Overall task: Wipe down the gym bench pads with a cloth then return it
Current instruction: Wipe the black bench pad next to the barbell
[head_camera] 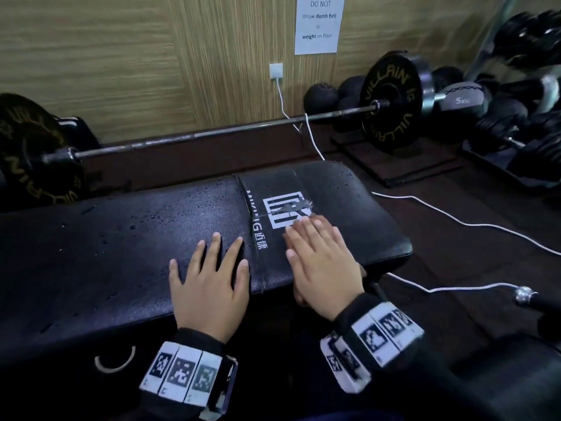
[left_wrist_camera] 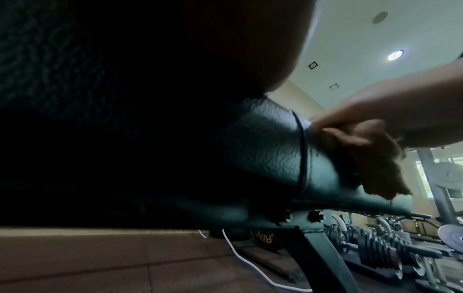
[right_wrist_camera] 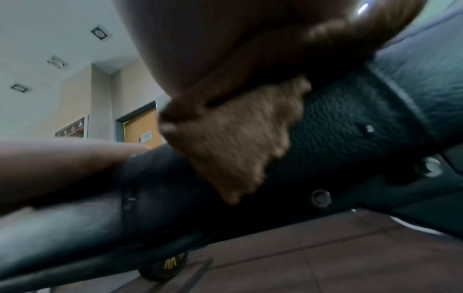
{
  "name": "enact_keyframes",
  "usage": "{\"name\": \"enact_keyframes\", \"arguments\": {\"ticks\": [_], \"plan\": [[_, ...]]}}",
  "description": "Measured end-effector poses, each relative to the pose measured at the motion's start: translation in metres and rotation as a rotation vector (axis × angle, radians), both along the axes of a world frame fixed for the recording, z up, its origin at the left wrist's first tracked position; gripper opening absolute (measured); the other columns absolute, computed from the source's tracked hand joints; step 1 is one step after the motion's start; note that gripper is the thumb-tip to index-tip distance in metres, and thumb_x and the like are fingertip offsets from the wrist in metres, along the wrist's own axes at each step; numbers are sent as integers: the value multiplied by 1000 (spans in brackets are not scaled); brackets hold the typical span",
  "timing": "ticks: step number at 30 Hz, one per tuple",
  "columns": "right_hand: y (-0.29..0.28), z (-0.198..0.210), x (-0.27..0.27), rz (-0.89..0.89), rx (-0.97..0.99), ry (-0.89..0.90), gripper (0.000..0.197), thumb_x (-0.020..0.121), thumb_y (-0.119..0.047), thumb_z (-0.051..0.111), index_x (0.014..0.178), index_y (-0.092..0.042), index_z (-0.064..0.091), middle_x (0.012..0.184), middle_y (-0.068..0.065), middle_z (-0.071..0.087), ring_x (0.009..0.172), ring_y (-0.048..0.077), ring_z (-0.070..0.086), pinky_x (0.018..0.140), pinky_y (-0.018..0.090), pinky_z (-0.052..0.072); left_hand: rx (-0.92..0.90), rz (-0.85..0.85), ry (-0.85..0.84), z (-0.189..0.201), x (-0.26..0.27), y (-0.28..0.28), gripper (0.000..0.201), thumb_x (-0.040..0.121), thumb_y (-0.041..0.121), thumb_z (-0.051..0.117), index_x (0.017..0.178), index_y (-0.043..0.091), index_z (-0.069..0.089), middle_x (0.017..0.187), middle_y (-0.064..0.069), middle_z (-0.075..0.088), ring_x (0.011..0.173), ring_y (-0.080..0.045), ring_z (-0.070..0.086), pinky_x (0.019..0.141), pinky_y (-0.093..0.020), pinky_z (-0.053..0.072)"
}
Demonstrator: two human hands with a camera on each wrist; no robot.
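Observation:
The black gym bench pad (head_camera: 121, 253) runs across the head view, with a white logo on its right part. My left hand (head_camera: 209, 268) lies flat on the pad with its fingers spread and holds nothing. To its right, my right hand (head_camera: 315, 253) lies flat with straight fingers just below the logo, pressing a brown cloth (right_wrist_camera: 238, 150) onto the pad. The hand hides most of the cloth; only a sliver (head_camera: 299, 297) shows at the pad's front edge. In the left wrist view the cloth (left_wrist_camera: 375, 170) hangs over the pad's side (left_wrist_camera: 263, 148).
A barbell (head_camera: 212, 133) with black plates (head_camera: 391, 101) lies on the floor behind the bench, by the wall. A white cable (head_camera: 455, 220) trails over the floor on the right. Dumbbells (head_camera: 516, 117) are stacked at the far right. Another dark pad (head_camera: 516, 375) sits at the lower right.

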State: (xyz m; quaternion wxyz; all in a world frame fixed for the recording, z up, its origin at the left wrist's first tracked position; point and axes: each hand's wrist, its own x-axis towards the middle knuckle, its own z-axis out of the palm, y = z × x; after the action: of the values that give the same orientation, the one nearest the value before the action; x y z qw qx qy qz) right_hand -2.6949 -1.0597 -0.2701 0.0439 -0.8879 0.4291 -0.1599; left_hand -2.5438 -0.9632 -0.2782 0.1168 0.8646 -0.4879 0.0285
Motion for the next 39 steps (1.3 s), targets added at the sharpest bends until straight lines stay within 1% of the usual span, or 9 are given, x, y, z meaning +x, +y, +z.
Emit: {"name": "enact_keyframes", "arguments": {"ticks": [7,12,17,20,22,27,30,34,39], "plan": [[-78,-3,-42,-157,70,-42,44,98,-36,32,143,-35,33,154,-7,24,143,13,13,115,42,3,7,-8,7,3,23,3,57,84,73,16,137,55,28,156,11,20,143,-9,15,113,-45,12],[-81,-2,-77,-488,206,-255,45,99,-33,34,144,-28,33,154,10,22,142,32,13,113,53,6,15,-2,-32,-2,21,2,61,82,75,7,138,54,22,157,7,19,146,-15,11,114,-52,10],[-47,-2,-63,-746,384,-734,53,100,-32,33,149,-18,17,152,29,3,141,43,7,116,44,8,1,6,-36,-4,21,1,59,85,73,12,138,53,24,157,6,21,145,-16,12,114,-53,9],[-14,-5,-35,-769,465,-867,67,99,-34,35,150,-11,-1,147,37,-11,138,50,-2,115,47,8,-10,-1,-29,-4,19,1,56,86,72,16,137,52,27,156,4,23,145,-18,14,114,-54,10],[14,-10,-7,-670,453,-922,71,97,-33,37,147,1,0,143,44,-2,131,57,7,112,53,17,-14,-7,-28,-4,19,1,55,86,71,18,137,51,28,156,2,24,145,-20,15,114,-55,10],[62,-23,43,-536,605,-898,84,95,-43,36,140,-24,-32,134,32,-44,136,47,-20,114,45,4,-23,-14,-33,-4,19,2,55,87,70,20,138,51,29,156,2,24,145,-20,16,114,-54,10],[48,-26,26,-543,577,-879,83,95,-42,37,142,-20,-28,133,39,-40,134,51,-20,114,47,3,-23,-16,-31,-4,20,3,55,87,70,19,137,51,29,156,2,23,145,-19,15,115,-53,10],[2,-11,-23,-653,468,-870,73,98,-34,37,147,-3,-7,139,48,-12,134,57,-7,113,52,12,-18,-15,-30,-4,20,4,55,87,71,18,138,52,28,157,3,22,145,-19,14,115,-52,9],[-2,-6,-33,-698,509,-774,74,98,-38,35,147,-16,-16,138,46,-24,135,56,-5,114,51,13,-23,-8,-30,-3,18,3,55,88,71,15,138,52,29,156,3,23,145,-20,15,115,-53,9]]}}
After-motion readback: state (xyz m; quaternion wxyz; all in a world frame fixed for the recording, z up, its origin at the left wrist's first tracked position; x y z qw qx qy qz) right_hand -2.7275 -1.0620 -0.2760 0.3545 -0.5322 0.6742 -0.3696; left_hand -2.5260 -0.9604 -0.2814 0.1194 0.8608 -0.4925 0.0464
